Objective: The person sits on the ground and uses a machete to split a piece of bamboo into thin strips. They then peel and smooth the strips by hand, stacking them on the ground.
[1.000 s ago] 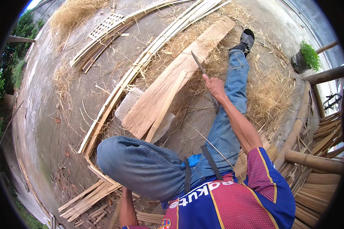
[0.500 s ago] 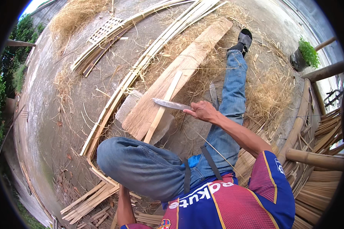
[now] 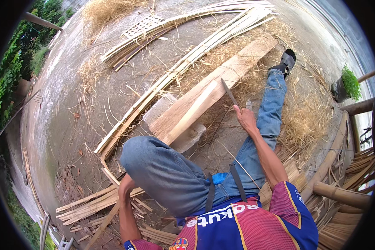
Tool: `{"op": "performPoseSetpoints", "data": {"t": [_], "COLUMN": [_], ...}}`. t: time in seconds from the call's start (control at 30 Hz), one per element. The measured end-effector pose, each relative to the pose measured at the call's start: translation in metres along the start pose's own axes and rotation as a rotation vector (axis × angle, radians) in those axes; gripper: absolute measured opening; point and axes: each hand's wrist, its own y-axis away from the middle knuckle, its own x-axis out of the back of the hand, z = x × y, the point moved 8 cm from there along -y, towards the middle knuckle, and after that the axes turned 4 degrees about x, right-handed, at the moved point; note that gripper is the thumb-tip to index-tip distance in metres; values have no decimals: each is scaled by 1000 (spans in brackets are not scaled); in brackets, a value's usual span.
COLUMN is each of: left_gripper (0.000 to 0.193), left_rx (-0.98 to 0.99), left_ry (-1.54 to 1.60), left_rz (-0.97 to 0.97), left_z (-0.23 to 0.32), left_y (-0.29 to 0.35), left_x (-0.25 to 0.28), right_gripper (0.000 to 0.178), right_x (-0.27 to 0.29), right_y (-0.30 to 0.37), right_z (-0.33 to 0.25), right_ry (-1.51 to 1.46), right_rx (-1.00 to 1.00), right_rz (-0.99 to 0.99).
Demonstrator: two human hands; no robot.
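Right hand (image 3: 246, 119) curls round a knife (image 3: 229, 92), tip over the wooden plank (image 3: 246, 57); left hand (image 3: 128, 182), mostly behind the bent knee (image 3: 139, 152): grip, can't tell.

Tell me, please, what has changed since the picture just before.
The knife in the right hand has swung from across the pale strip to point forward, away from the body. The left forearm shows more beside the bent knee; the left hand is hidden. Nothing was visibly taken or released. The strip still lies on the board.
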Motion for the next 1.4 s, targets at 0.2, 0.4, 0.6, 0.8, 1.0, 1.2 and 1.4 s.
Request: {"op": "performPoseSetpoints", "data": {"t": [0.2, 0.4, 0.6, 0.8, 1.0, 1.2, 1.4], "left_gripper": [40, 31, 56, 50, 44, 47, 31], "left_rx": [-157, -202, 191, 599, 540, 514, 388], "left_ry": [-257, -307, -356, -877, 102, 246, 110], "left_rz": [-39, 61, -40, 554, 864, 1050, 1388], "left_z": [82, 60, -11, -235, -281, -194, -203], "left_y": [-19, -27, 18, 129, 138, 88, 100], "left_x": [-10, -20, 37, 162, 80, -75, -67], "right_gripper": [72, 74, 74, 73, 73, 74, 63], "right_x": [-3, -7, -1, -1, -2, 0, -4], "right_y": [16, 14, 17, 18, 13, 20, 37], "right_z": [16, 18, 9, 1, 8, 13, 5], "right_ry": [24, 45, 38, 25, 46, 15, 95], "right_rx": [112, 136, 201, 168, 143, 147, 201], "right_rz": [103, 52, 108, 61, 69, 62, 78]}}
